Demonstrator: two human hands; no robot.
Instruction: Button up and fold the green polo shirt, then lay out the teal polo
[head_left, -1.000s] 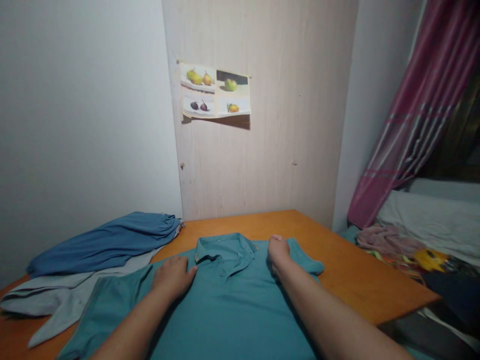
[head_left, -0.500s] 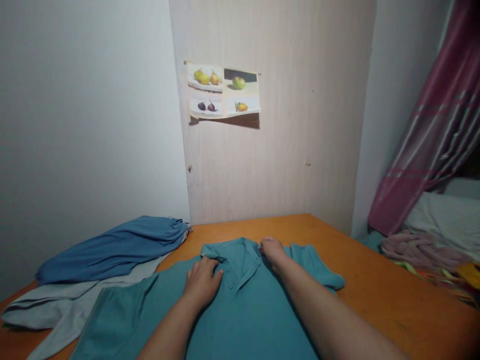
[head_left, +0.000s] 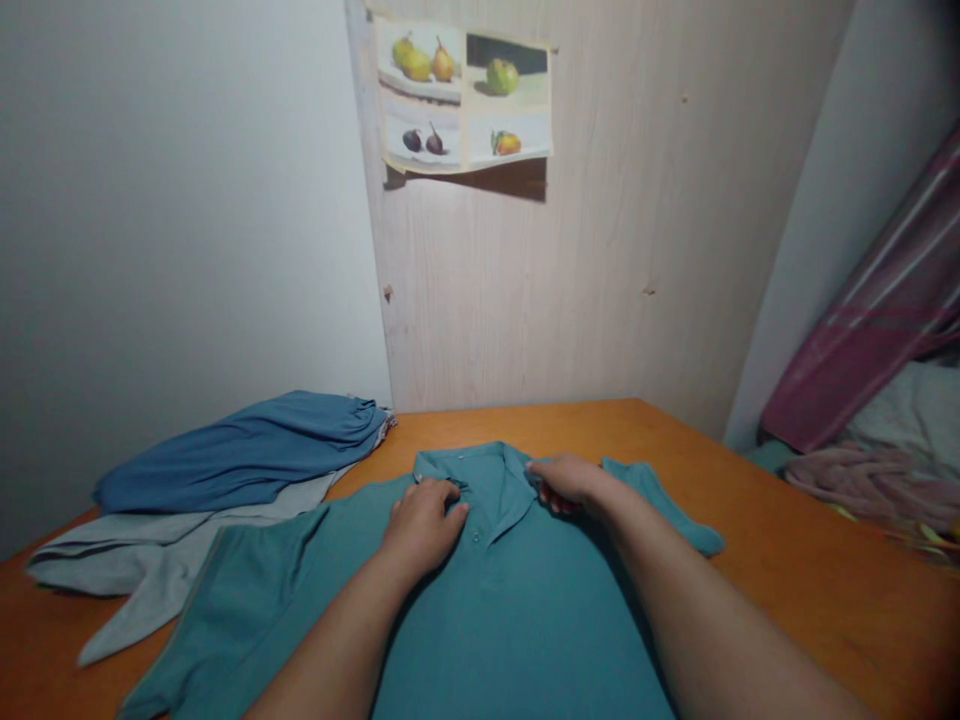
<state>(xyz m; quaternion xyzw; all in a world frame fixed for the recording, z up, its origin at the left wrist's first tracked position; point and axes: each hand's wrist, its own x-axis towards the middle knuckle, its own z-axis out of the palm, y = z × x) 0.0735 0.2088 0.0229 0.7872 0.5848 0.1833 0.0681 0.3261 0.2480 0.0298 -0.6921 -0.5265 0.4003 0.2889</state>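
Observation:
A teal polo shirt lies front up on the orange table, its collar toward the far side and a short sleeve out to each side. My left hand rests on the shirt beside the left part of the collar, thumb apart from the fingers; some fingertips are hidden. At the right part of the collar, my right hand has its fingers curled in, the index fingertip against the cloth. It appears to pinch the collar edge, though the thumb is hidden. Between the hands, the neck opening and a small button show.
On the left of the table lie a blue garment and a light grey one under it. A fruit poster hangs on the back panel. A pink curtain and rumpled cloths are beyond the right edge.
My view has tilted down and shifted a little. The right hand has turned, so its curled fingers show more beside the collar. My left hand stays on the shirt.

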